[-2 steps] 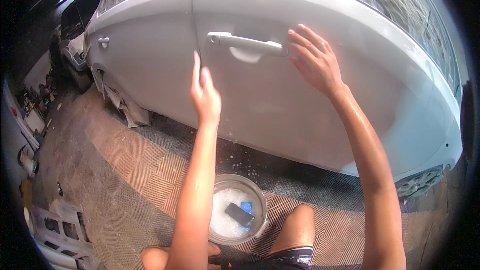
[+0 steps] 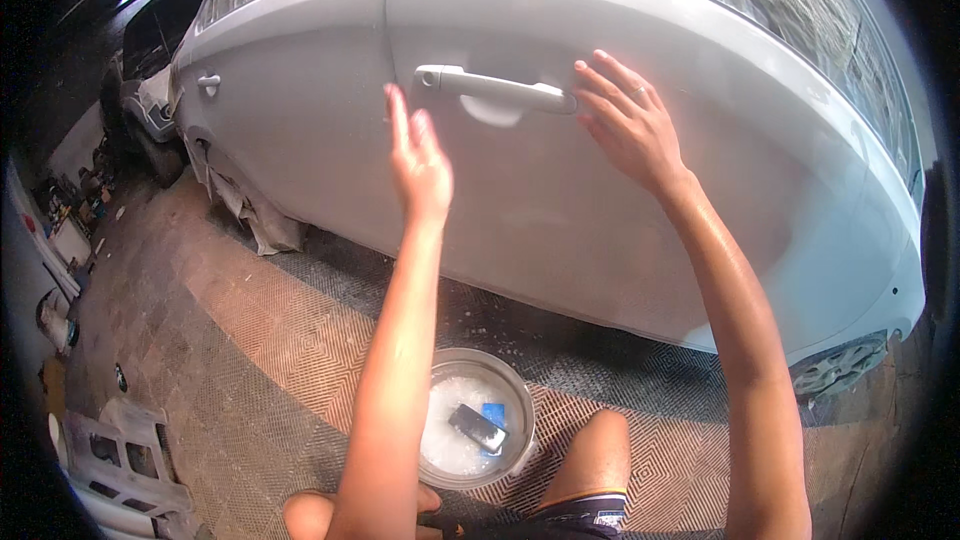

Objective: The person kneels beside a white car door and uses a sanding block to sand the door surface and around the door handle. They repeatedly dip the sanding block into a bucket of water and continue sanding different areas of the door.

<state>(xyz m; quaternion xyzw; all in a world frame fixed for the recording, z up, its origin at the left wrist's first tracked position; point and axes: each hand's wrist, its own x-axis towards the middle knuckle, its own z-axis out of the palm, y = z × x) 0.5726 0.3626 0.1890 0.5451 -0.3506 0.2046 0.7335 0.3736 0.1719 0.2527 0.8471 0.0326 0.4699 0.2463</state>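
Note:
A pale white-grey car door (image 2: 560, 210) fills the space before me, its handle (image 2: 500, 88) high on the panel. My right hand (image 2: 632, 128) is open and lies against the door by the handle's right end, fingers outstretched, a ring on one of them. My left hand (image 2: 420, 165) is open too, with nothing in it, held edge-on below the handle's left end. Whether it touches the panel I cannot tell. Between my knees stands a round bucket (image 2: 527, 395) of foamy water. A dark rectangular block (image 2: 477, 427) and a blue piece (image 2: 493, 411) float in it.
Covering sheets (image 2: 775, 0) hide the car's windows. Further left is the neighbouring car door with its small handle (image 2: 208, 81). A white plastic chair (image 2: 130, 455) lies at lower left, near clutter along the wall. Patterned tiles (image 2: 270, 330) make up the floor.
My left hand has shifted slightly up and to the right. The dark block in the bucket now shows a whitish patch on it. My right hand has hardly moved.

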